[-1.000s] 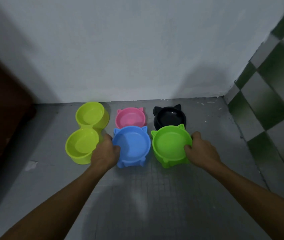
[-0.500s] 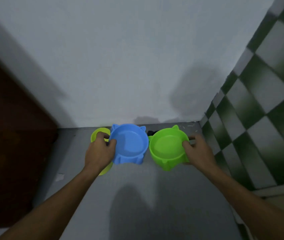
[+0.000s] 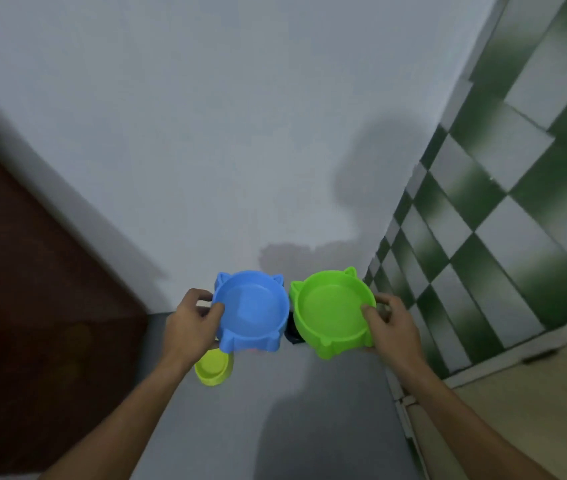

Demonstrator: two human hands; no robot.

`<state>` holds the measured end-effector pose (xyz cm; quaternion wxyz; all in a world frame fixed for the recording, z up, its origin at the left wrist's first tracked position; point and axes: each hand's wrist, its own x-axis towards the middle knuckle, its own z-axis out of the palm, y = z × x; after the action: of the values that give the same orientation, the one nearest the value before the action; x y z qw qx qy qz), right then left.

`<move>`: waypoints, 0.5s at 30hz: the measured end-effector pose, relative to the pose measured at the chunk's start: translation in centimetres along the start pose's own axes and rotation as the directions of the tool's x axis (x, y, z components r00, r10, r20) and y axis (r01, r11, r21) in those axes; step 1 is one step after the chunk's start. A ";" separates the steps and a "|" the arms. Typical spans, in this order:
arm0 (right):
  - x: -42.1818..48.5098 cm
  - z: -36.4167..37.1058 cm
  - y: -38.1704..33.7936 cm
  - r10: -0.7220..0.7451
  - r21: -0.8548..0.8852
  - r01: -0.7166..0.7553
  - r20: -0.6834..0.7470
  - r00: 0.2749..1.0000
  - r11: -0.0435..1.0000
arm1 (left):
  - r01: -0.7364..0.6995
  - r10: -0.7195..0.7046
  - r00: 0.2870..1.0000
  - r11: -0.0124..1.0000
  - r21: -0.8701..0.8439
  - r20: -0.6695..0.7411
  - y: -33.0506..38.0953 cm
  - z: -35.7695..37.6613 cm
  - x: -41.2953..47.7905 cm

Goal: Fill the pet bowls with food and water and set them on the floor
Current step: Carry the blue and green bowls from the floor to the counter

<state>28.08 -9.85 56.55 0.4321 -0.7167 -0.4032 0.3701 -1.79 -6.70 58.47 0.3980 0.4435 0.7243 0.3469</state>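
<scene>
Both hands are closed on bowls in the head view. Your left hand (image 3: 192, 323) pinches the near-left rim of the blue cat-eared plastic bowl (image 3: 250, 308), thumb inside, and your right hand (image 3: 391, 327) pinches the right rim of the bright green cat-eared plastic bowl (image 3: 332, 313) the same way. Each bowl sits inward of its hand, so the two hang side by side between your hands, nearly touching, ears pointing away from you, clear of the grey floor (image 3: 292, 410). Both look empty, so filling likely comes next. Below, a yellow-green plastic double bowl (image 3: 214, 368) stays on the floor.
</scene>
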 end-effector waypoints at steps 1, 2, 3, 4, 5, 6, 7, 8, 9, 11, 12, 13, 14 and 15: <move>-0.6 -0.8 -1.3 -0.006 0.003 0.006 -0.006 1.000 1.000 | 0.007 -0.007 1.000 1.000 -0.015 0.021 1.6 -0.7 -0.9; -1.2 -1.6 -2.5 -0.006 0.008 0.006 -0.010 1.000 1.000 | 0.011 -0.010 0.999 0.999 -0.031 0.040 3.0 -1.4 -1.7; -1.8 -2.3 -3.8 -0.004 0.020 0.004 -0.014 1.000 1.000 | 0.011 -0.009 0.998 0.999 -0.046 0.055 4.3 -2.1 -2.4; -2.5 -2.9 -4.8 0.004 0.032 -0.003 -0.013 1.000 0.999 | 0.012 -0.008 0.998 0.998 -0.058 0.067 5.5 -2.8 -3.0; -3.2 -3.5 -5.8 0.017 0.044 -0.017 -0.005 1.000 0.999 | 0.015 -0.010 0.997 0.997 -0.073 0.077 6.4 -3.4 -3.7; -4.0 -4.1 -6.7 0.027 0.057 -0.026 -0.006 1.000 0.998 | 0.019 -0.011 0.996 0.996 -0.087 0.087 7.1 -4.1 -4.2; -4.7 -4.6 -7.6 0.028 0.066 -0.027 -0.011 1.000 0.997 | 0.020 -0.010 0.995 0.995 -0.102 0.099 7.7 -4.7 -4.6; -5.5 -5.1 -8.4 0.024 0.070 -0.022 -0.021 0.999 0.997 | 0.022 -0.009 0.994 0.993 -0.117 0.113 8.2 -5.2 -5.0; -6.3 -5.6 -9.1 0.028 0.076 -0.025 -0.037 0.999 0.997 | 0.023 -0.006 0.992 0.991 -0.130 0.129 8.7 -5.6 -5.3; -7.8 -6.5 -10.4 0.033 0.099 -0.024 -0.082 0.996 0.995 | 0.011 0.014 0.985 0.989 -0.145 0.174 9.5 -6.4 -5.8; -8.6 -6.8 -10.9 0.031 0.100 -0.020 -0.104 0.994 0.995 | 0.005 0.023 0.981 0.989 -0.148 0.193 9.8 -6.7 -6.0; -9.2 -7.1 -11.2 0.030 0.096 -0.018 -0.128 0.991 0.995 | 0.000 0.033 0.978 0.987 -0.159 0.208 9.9 -6.9 -6.1; -10.2 -7.4 -11.5 0.034 0.102 -0.018 -0.159 0.987 0.995 | -0.002 0.042 0.973 0.985 -0.172 0.228 10.2 -7.2 -6.3; -11.2 -7.7 -11.6 0.050 0.126 -0.026 -0.193 0.980 0.992 | -0.007 0.053 0.966 0.984 -0.181 0.251 10.5 -7.4 -6.5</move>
<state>27.33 -18.81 71.97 0.5060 -0.7291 -0.3215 0.3303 -2.62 -9.92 72.54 0.5206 0.4579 0.6263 0.3564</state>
